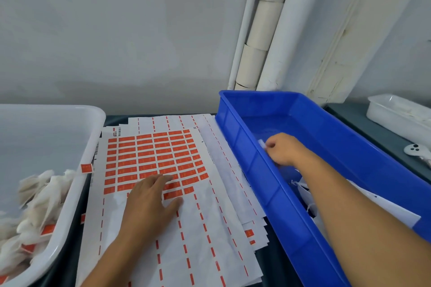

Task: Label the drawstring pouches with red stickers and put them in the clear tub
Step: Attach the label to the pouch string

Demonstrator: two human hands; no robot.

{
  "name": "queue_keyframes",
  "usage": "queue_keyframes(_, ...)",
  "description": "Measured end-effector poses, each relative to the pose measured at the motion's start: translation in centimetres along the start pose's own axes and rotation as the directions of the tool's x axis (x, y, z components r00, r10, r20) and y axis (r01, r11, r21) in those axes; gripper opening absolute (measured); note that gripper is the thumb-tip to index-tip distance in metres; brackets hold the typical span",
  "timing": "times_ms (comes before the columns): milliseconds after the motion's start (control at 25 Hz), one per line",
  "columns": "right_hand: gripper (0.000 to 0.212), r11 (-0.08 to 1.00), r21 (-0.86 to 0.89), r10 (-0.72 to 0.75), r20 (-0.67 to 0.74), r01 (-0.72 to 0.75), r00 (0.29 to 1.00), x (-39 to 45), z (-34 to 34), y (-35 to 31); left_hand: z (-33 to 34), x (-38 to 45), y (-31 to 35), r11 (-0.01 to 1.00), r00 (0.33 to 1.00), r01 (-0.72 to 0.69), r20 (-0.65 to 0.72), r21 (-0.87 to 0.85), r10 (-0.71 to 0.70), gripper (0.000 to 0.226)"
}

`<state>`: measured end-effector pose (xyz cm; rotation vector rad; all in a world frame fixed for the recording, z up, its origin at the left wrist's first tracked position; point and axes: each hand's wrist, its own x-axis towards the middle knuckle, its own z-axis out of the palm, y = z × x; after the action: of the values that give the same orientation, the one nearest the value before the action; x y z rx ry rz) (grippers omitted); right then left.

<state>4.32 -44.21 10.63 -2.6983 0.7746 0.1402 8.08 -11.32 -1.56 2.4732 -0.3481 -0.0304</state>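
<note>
A sheet of red stickers (151, 158) lies on top of a stack of used backing sheets in the middle of the table. My left hand (149, 198) rests flat on that sheet, fingers straight, over its lower rows. My right hand (282, 150) reaches into the blue bin (349, 137) and pinches a small white pouch (262, 143). More white pouches (305, 193) lie in the bin's near part. At the left stands the clear tub (77, 154), with a pile of labelled pouches (35, 205) inside. One loose red sticker (86, 168) clings to the tub's rim.
White pipes (256, 30) run up the wall behind the blue bin. A small white tray (396, 116) and a white controller (417, 150) lie on the table at the far right. Emptied sticker sheets (205, 240) fan out toward me.
</note>
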Motion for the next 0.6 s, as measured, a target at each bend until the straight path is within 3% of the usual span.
queue_keyframes(160, 0.021, 0.998, 0.070, 0.021, -0.331, 0.002, 0.943, -0.2, -2.4, -2.4, -0.2, -0.1, 0.0, 0.998, 1.000, -0.007, -0.027, -0.059, 0.006, 0.059)
queue_keyframes(280, 0.019, 0.962, 0.156, -0.104, -0.551, 0.224, 0.828, -1.2, -3.8, -6.1, -0.7, 0.1, 0.2, 0.987, 0.995, 0.003, -0.099, -0.159, -0.019, 0.058)
queue_keyframes(360, 0.018, 0.867, 0.289, -0.142, -0.637, 0.406, 0.758, -2.2, -3.9, -9.2, -1.2, 0.2, 0.5, 0.974, 0.987, 0.006, -0.153, -0.224, -0.041, 0.059)
queue_keyframes(480, 0.017, 0.684, 0.527, -0.182, -0.547, 0.505, 0.817, -3.5, -2.0, -13.2, -2.1, 0.2, 0.5, 0.953, 0.964, 0.036, -0.241, -0.300, -0.113, 0.056)
queue_keyframes(600, 0.017, 0.620, 0.613, -0.303, -0.388, 0.489, 0.870, -4.3, 1.7, -15.6, -2.8, 0.1, 0.2, 0.925, 0.931, 0.058, -0.314, -0.377, -0.186, 0.042)
